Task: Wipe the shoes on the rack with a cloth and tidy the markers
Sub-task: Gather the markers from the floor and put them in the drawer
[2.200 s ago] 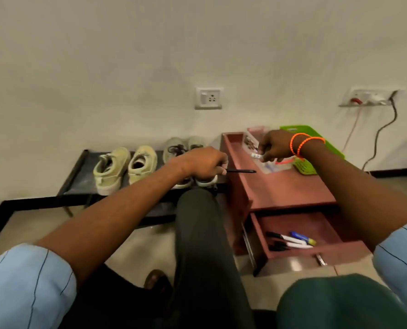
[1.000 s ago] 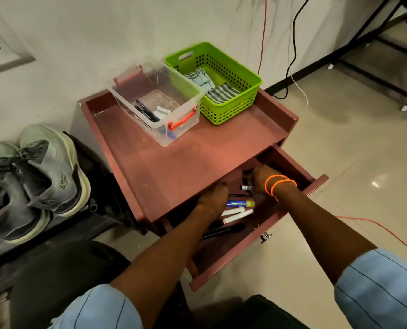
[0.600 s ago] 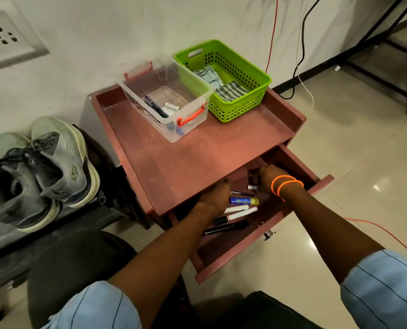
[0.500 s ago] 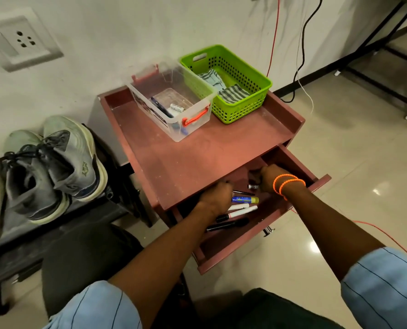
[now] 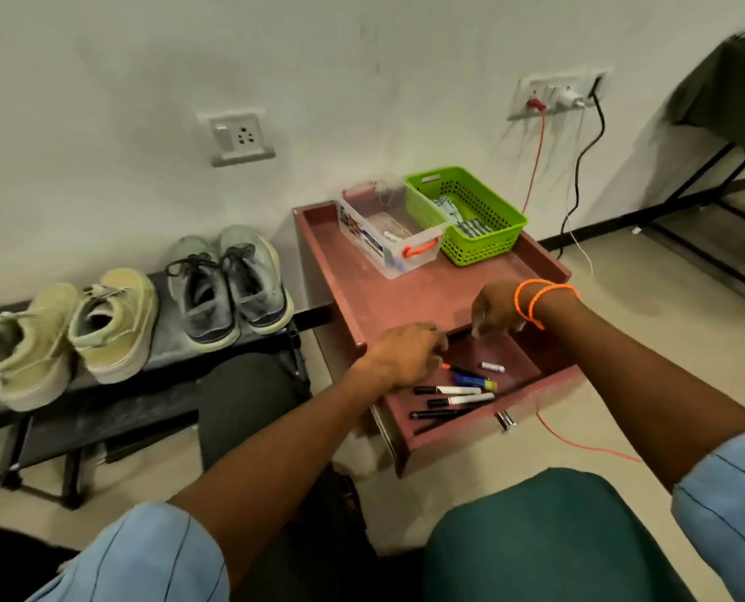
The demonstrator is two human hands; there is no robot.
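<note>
Glossy tile floor (image 5: pixel 648 349) — clear plastic box (image 5: pixel 388 236), perforated green plastic basket (image 5: pixel 483 245).

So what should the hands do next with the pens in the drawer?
Probably the left hand should lift out one marker: it already sits at the back of the open drawer, beside the loose markers. The clear box on top looks like their home. I can't tell if either hand holds one now.

1. The right hand (image 5: pixel 494 312) rose out of the drawer (image 5: pixel 470 421) to the front edge of the cabinet top (image 5: pixel 405 297), fingers curled downward.
2. The left hand (image 5: pixel 405 356) drew back to the drawer's left rear corner.
3. A small white marker (image 5: pixel 492 366) lay alone, apart from the others.
4. The head camera pulled back, bringing the beige shoes (image 5: pixel 70 332) into view.
</note>
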